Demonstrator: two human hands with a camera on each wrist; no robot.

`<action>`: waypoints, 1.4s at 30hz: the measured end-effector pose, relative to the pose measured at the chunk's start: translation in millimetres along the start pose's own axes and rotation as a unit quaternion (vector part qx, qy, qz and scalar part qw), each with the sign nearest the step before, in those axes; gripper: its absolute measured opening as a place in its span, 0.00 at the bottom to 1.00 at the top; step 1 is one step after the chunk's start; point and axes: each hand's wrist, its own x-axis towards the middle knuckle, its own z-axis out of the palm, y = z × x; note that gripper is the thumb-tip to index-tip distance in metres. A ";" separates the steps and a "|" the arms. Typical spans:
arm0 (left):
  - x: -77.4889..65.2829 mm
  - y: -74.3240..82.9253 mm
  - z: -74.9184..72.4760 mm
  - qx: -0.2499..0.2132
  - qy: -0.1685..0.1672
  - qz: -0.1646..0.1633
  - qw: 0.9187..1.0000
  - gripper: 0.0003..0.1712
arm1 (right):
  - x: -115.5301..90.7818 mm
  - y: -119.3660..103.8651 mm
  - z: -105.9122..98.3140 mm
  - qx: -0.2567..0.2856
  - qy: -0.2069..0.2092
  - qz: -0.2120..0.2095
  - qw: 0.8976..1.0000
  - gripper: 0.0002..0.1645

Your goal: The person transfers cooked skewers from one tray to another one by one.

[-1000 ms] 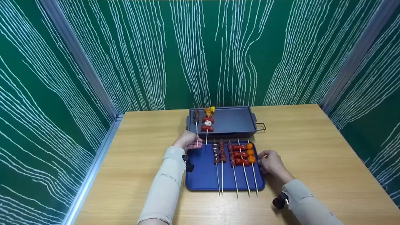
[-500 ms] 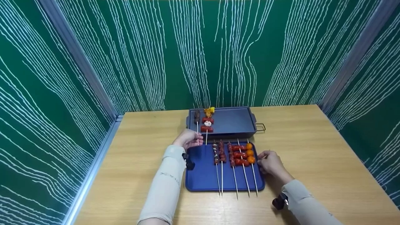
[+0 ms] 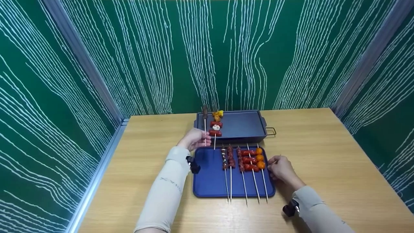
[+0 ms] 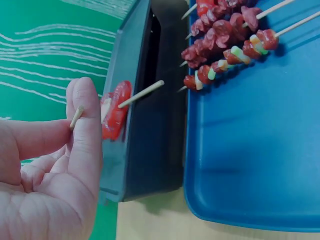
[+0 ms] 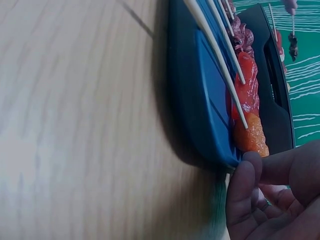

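My left hand [image 3: 194,138] pinches the stick of a dark meat skewer [image 3: 204,112] between thumb and fingers, over the left end of the black grill pan [image 3: 241,124]. In the left wrist view the stick's end [image 4: 76,118] pokes out of the pinch. The right wrist view shows the dark meat [image 5: 293,47] raised off the pan. Beside it in the pan lies a skewer of sausage pieces and yellow bits [image 3: 215,132], its stick over the front rim. My right hand [image 3: 281,167] pinches the right rim of the blue tray [image 5: 212,135] with thumb and forefinger.
On the blue tray several skewers lie side by side: a mixed one [image 3: 224,158], red meat ones [image 3: 230,157], red sausages [image 3: 250,160] and orange balls [image 3: 260,158]. Their sticks reach over the front rim. A wire handle [image 3: 271,131] sticks out from the pan's right. Green patterned walls enclose the wooden table [image 3: 145,145].
My left hand has moved up and slightly forward, raising the dark meat skewer off the pan. The right hand has stayed at the tray's rim.
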 end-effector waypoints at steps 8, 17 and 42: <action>-13.1 3.0 -1.3 0.022 -0.013 0.007 1.000 0.21 | -0.6 -0.8 0.2 -0.004 -0.001 0.004 1.000 0.06; -27.6 -6.1 -5.0 0.045 -0.016 0.022 0.999 0.18 | -2.1 0.4 0.9 -0.007 -0.001 -0.004 1.000 0.06; -54.6 -66.9 2.1 0.038 -0.007 0.050 0.998 0.10 | 1.0 0.8 0.7 -0.021 0.002 -0.003 1.000 0.04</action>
